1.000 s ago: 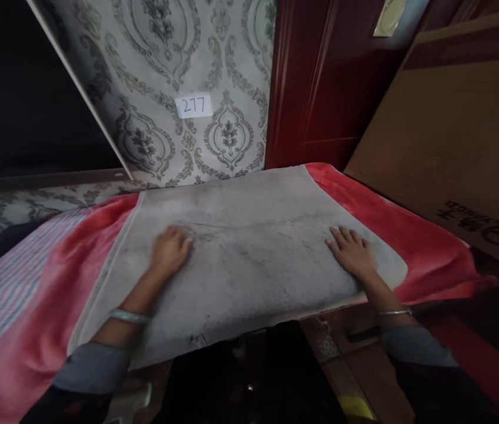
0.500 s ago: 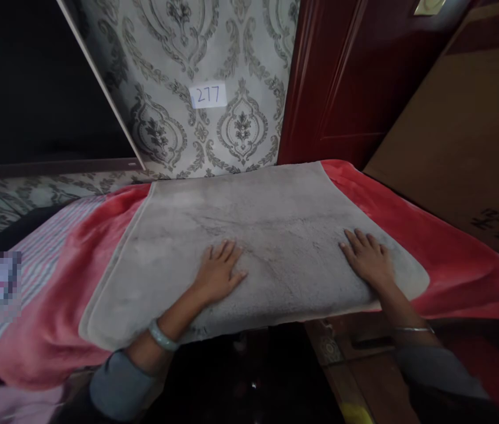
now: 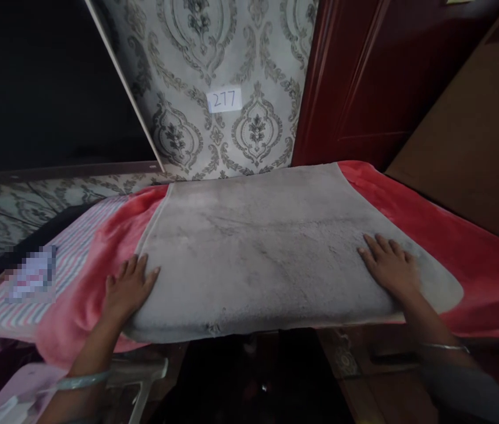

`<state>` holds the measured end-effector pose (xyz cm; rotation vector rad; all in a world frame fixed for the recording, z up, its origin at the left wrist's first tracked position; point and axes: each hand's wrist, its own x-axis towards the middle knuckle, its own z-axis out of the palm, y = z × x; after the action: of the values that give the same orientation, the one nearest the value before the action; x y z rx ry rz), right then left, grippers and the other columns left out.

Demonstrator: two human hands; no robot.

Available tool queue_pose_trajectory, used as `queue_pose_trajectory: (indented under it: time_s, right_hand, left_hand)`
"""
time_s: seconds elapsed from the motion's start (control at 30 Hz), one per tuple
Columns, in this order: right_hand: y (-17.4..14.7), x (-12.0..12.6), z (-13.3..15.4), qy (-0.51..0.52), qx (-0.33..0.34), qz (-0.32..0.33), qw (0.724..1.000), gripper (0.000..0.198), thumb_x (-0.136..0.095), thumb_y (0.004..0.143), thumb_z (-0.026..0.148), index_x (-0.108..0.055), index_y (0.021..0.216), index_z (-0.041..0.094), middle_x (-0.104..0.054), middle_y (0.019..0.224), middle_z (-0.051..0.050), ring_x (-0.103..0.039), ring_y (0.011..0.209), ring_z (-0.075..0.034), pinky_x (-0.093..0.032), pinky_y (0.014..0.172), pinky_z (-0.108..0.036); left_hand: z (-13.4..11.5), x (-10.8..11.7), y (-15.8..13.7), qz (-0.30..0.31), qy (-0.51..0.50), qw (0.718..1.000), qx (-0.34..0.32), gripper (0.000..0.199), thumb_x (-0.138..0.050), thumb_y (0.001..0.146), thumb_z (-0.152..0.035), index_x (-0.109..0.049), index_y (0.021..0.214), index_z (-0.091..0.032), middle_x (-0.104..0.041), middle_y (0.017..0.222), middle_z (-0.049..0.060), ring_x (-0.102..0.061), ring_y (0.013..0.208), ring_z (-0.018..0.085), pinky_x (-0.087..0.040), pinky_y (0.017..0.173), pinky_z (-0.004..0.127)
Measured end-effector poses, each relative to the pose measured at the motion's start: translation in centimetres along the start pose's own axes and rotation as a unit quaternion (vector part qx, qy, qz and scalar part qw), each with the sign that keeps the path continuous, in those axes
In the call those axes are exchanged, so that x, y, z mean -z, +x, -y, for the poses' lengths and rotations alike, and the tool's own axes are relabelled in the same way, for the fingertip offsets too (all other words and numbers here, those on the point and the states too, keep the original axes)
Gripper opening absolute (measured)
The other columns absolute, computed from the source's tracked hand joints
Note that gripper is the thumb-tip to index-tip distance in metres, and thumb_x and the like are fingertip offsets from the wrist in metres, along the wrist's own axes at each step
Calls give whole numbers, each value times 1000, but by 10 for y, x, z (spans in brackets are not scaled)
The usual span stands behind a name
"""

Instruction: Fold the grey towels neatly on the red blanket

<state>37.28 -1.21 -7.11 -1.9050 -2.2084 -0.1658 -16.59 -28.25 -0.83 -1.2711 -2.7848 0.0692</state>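
A grey plush mat point(image 3: 249, 253) lies folded and flat on a red blanket point(image 3: 412, 212). At its left edge rests my left hand point(image 3: 128, 288), palm down with fingers spread, partly over the blanket's pinkish fold. My right hand point(image 3: 393, 268) lies flat on the mat near its right side, fingers apart. Neither hand grips anything. Faint creases and darker streaks run across the mat's surface.
A striped cloth point(image 3: 70, 250) shows beneath the blanket on the left, with a blurred-out item on it. A dark screen point(image 3: 50, 88) stands behind. A red door point(image 3: 355, 76) and a large cardboard box point(image 3: 465, 123) are at the right.
My left hand has slid left from the mat's middle to its left edge. My right hand stays on the mat's right part. The view has shifted slightly left.
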Motion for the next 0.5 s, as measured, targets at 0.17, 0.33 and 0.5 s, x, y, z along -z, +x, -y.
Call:
queue_pose_trajectory:
  time_s: [0.17,0.33,0.5]
  right_hand:
    - [-2,8,5,-8,2,18,1000,69,-16,98,51,-41,152,17,-40,157,-16,-35,142,-38,-32,111,-58]
    - [-6,16,11,-14,-12,34,999,69,-14,98,49,-38,154,16,-37,159,-15,-34,143,-36,-30,112,-55]
    - [-4,12,9,-6,-22,35,999,77,-9,93,54,-38,155,18,-37,160,-13,-34,144,-36,-31,112,-54]
  left_hand:
    - [-38,7,8,-42,-18,998,-42,66,-26,98,-47,-39,151,-9,-22,165,20,-14,153,37,-21,117,63]
    - [-143,12,31,25,-90,949,-300,68,-33,98,-51,-25,158,-20,-20,166,12,-15,154,30,-18,122,54]
    - [-217,7,39,21,-115,918,-378,69,-33,99,-52,-25,158,-18,-22,166,14,-14,154,32,-14,122,59]
